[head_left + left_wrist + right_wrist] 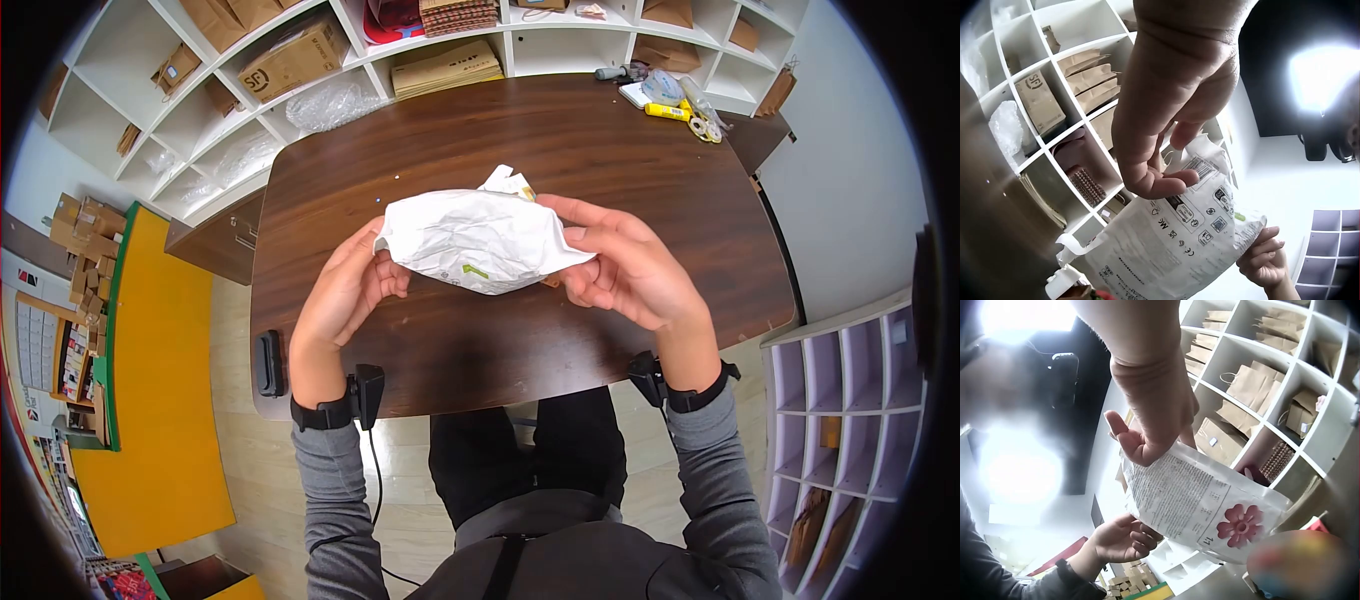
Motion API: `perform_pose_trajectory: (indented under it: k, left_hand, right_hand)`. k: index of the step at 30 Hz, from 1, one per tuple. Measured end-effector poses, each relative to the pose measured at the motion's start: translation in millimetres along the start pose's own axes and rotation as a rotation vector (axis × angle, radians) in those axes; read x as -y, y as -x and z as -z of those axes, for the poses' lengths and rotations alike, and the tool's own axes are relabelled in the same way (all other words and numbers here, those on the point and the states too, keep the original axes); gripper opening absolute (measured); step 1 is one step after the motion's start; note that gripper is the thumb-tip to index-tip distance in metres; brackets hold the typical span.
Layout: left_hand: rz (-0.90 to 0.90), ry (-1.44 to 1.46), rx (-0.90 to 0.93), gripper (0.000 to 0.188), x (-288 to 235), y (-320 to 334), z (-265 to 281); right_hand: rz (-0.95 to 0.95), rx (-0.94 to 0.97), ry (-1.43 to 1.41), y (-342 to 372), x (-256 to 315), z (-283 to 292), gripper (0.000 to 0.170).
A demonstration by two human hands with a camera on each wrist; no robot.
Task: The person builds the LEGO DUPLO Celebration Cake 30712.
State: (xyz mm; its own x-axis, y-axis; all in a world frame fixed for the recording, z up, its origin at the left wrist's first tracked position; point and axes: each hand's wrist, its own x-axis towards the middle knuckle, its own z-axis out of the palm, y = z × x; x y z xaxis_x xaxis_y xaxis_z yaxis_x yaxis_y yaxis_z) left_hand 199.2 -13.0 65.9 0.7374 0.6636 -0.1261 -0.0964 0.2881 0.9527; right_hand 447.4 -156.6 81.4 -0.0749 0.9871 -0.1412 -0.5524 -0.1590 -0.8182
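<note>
A crumpled white printed packet (475, 235) is held up over the table between both hands. My left hand (350, 280) pinches its left end, and my right hand (635, 265) grips the opposite end between thumb and fingers. A small green arrow shows on the side facing the head. Barcode and printed symbols cover the packet (1172, 244) in the left wrist view. From the right wrist, the packet (1179, 500) displays dense text and a pink flower. Beyond it, a white piece with a yellowish patch (510, 183) pokes out, mostly hidden by the packet.
The dark wooden table (420, 360) spans the space ahead. At its far right lie a yellow tube (667, 111), tape rolls (705, 128) and a grey tool (622, 73). A black case (268, 363) sits at the left edge. White cubby shelves (565, 52) stand behind.
</note>
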Motion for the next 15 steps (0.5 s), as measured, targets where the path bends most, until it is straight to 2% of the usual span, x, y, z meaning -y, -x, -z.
perform_pose_trajectory:
  k: [6,8,15]
  left_hand:
    - [-0.083,-0.040,-0.030,0.038,-23.7,12.3,-13.8]
    - [-0.129,-0.089,-0.058,0.038,-29.3,15.4,-16.6]
    - [-0.119,-0.196,-0.131,0.047,-36.0,20.2,-14.3]
  right_hand:
    - [0.008,0.117,0.034,9.3,20.9,-11.4,0.053]
    - [0.082,-0.012,0.164,10.5,24.3,-23.5,0.049]
    - [0.171,-0.046,0.301,6.1,18.6,-22.7,0.050]
